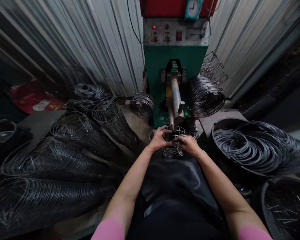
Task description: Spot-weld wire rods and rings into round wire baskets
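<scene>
A small round wire basket [174, 135] sits under the metal arm [175, 96] of a green welding machine [175, 60]. My left hand [159, 137] grips the basket's left rim. On the right rim rests my right hand [188, 144], fingers closed on the wire. Both forearms reach forward over a black apron [176, 186].
Long stacks of nested wire baskets [65, 160] lie on the left. A black tub of wire rings [257, 148] stands right, another tub of short wires [287, 206] nearer. Ring bundles [205, 95] hang beside the machine. Corrugated metal walls [110, 43] close in behind.
</scene>
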`<state>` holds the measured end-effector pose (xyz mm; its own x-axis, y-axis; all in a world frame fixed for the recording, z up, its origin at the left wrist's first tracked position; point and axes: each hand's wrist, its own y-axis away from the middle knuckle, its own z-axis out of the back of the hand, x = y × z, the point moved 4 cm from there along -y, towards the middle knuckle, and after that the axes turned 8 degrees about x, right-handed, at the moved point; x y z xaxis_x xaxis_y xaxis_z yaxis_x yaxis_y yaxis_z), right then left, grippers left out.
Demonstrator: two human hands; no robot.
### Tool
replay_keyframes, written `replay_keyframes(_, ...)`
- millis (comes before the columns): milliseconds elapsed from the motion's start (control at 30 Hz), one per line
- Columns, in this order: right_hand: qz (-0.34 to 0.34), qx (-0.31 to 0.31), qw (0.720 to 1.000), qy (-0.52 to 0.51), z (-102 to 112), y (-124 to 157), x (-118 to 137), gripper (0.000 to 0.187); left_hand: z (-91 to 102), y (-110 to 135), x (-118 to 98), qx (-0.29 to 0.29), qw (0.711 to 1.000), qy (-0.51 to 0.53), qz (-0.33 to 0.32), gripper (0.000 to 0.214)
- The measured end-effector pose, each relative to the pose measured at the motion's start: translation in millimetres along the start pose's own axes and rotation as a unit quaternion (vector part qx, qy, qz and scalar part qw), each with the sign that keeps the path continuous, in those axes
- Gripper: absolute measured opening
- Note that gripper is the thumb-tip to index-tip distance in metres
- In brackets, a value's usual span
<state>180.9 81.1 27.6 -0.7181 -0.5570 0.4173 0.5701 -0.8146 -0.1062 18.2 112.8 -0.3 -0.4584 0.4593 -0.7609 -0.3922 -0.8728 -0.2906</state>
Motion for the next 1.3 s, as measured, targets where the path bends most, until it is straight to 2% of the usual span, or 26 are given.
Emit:
replay_keyframes(200, -0.026, -0.022, 0.999, 0.0, -2.6, 0.4, -3.1, 0.022, -1.1, -1.3, -0.8, -0.022, 0.999, -0.014, 0.027, 0.062)
replay_keyframes(367, -0.059, -0.042, 0.997, 0.012, -0.9, -10.2, -8.8, 0.023, 0.4, -12.7, 4.6, -0.035, 0.998, -0.031, 0.046, 0.059)
replay_keyframes(433, -0.059, -0.07, 0.996, -0.017, 0.2, -8.2, -8.4, 0.026, -0.5, -14.9, 5.0, -0.039, 0.998, -0.017, 0.042, 0.058)
replay_keyframes(533, -0.079, -0.161, 0.978, -0.109, 1.0, 9.9, -8.2, 0.031, -1.4, -11.6, 2.7, -0.069, 0.996, -0.026, 0.047, 0.059)
replay_keyframes(633, -0.172, -0.227, 0.922, -0.262, -9.0, 38.1, -17.2, 0.031, -0.8, -8.4, 1.6, -0.091, 0.993, -0.04, 0.065, 0.06)
replay_keyframes(700, -0.24, -0.215, 0.865, -0.384, -24.0, 54.4, -25.9, 0.031, 1.0, -10.3, 4.0, -0.095, 0.992, -0.036, 0.077, 0.059)
replay_keyframes(767, -0.284, -0.189, 0.796, -0.499, -39.8, 66.3, -33.0, 0.032, 3.9, -14.9, 8.3, -0.099, 0.991, -0.032, 0.087, 0.059)
replay_keyframes(833, -0.303, -0.175, 0.729, -0.588, -51.6, 74.3, -38.1, 0.033, 6.9, -19.9, 12.5, -0.106, 0.989, -0.033, 0.093, 0.058)
replay_keyframes(900, -0.304, -0.172, 0.682, -0.643, -58.0, 79.4, -41.3, 0.033, 8.9, -23.6, 15.5, -0.109, 0.988, -0.036, 0.101, 0.057)
replay_keyframes(1033, -0.301, -0.169, 0.634, -0.692, -63.6, 85.3, -45.4, 0.026, 9.2, -27.9, 16.3, -0.097, 0.989, -0.042, 0.105, 0.056)
replay_keyframes(1200, -0.338, -0.177, 0.572, -0.726, -68.5, 95.2, -54.7, 0.016, 12.7, -36.3, 17.8, -0.067, 0.993, -0.053, 0.085, 0.058)
replay_keyframes(1300, -0.333, -0.176, 0.564, -0.734, -68.3, 102.6, -60.5, 0.013, 15.4, -33.1, 25.8, -0.036, 0.997, -0.003, 0.064, 0.065)
